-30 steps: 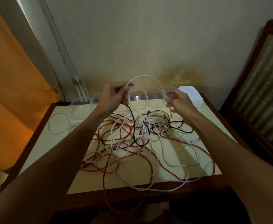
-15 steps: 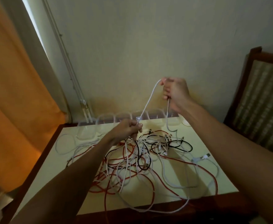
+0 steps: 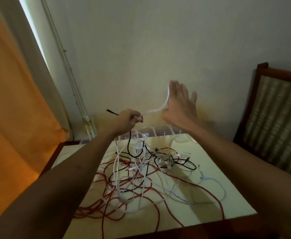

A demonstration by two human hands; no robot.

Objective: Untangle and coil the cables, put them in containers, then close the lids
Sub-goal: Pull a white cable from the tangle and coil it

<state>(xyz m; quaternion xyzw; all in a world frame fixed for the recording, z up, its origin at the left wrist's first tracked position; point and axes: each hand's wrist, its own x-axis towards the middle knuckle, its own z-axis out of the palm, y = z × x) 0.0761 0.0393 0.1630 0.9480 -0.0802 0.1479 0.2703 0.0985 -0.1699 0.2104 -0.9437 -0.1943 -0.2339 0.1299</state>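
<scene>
1. The left hand (image 3: pixel 127 120) is raised above the far side of the table (image 3: pixel 215 192), fingers curled tight round a white cable (image 3: pixel 156 110) and a black cable (image 3: pixel 129 144); the black cable's plug end (image 3: pixel 111 112) sticks out past the knuckles to the left.
2. The right hand (image 3: pixel 180 106) is higher, by the wall, with fingers straight and spread, blurred; the white cable arches from the left fist up along its thumb-side edge, but whether it grips is not clear.
3. The tangle (image 3: pixel 141 171) of red, white and black cables lies mid-table, with the black cable and several white strands lifted up towards the left fist.
4. A red cable (image 3: pixel 217 199) loops near the right and front edges, and one red strand hangs over the front edge.
5. Clear containers (image 3: pixel 158 131) line the far edge against the wall, partly hidden by the forearms.
6. An orange curtain (image 3: pixel 15 109) hangs to the left of the table and a chair (image 3: pixel 275 118) stands close to the right; bare tabletop shows at the right front corner.
</scene>
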